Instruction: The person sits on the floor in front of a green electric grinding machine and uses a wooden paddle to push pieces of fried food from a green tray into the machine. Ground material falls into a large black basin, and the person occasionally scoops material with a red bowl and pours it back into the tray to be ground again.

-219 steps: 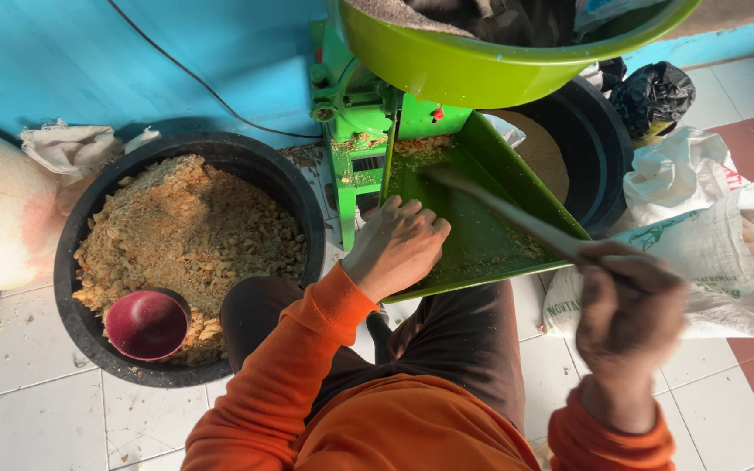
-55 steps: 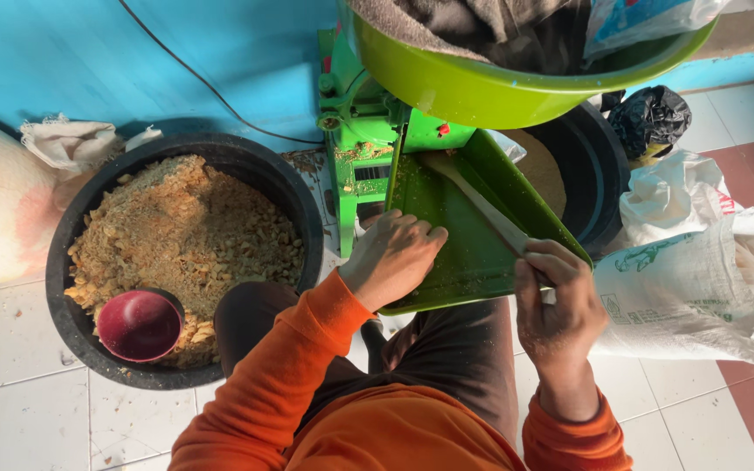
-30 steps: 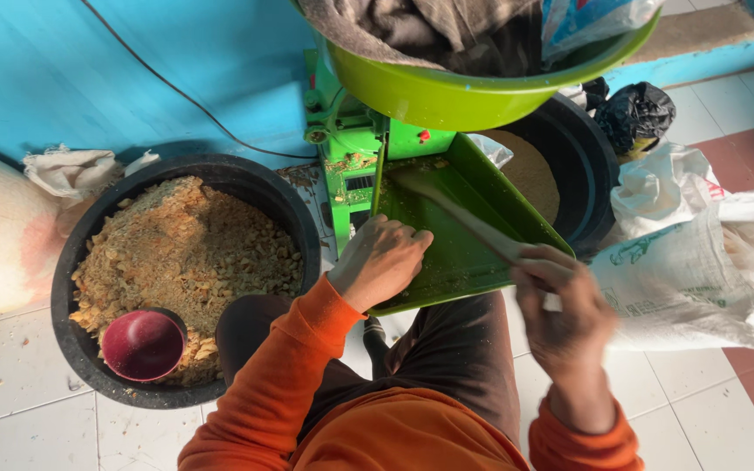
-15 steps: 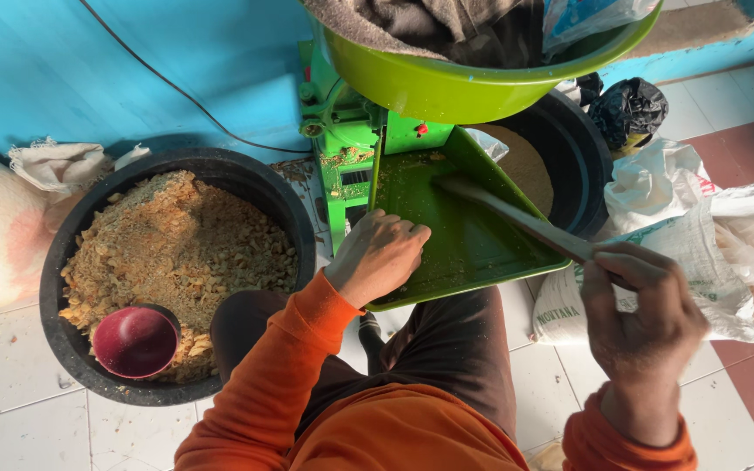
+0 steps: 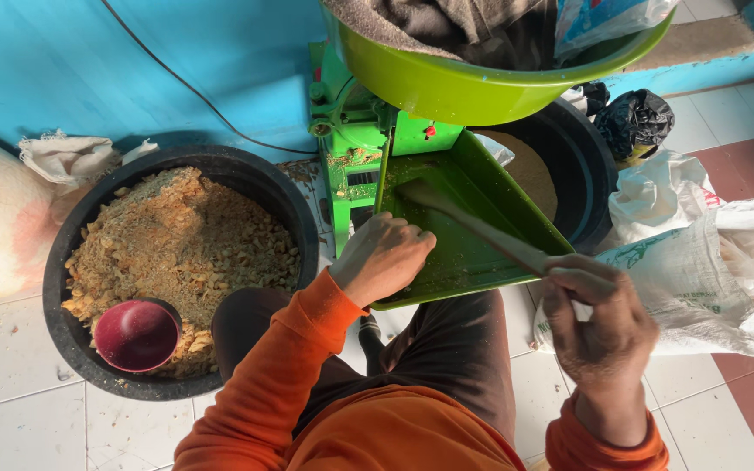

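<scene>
Head view: the right hand point(image 5: 602, 324) is closed around a wooden stick point(image 5: 473, 228) whose tip lies in the green chute tray point(image 5: 517, 218) of the grinding machine point(image 5: 355, 144). The left hand point(image 5: 383, 259) rests loosely curled on the tray's near edge. Judged partway: a little crumb clings to the tray, and the black tub point(image 5: 285, 209) left of the left hand is heaped with coarse feed and holds a red scoop point(image 5: 135, 335). White sacks point(image 5: 700, 262) crowd the right hand.
</scene>
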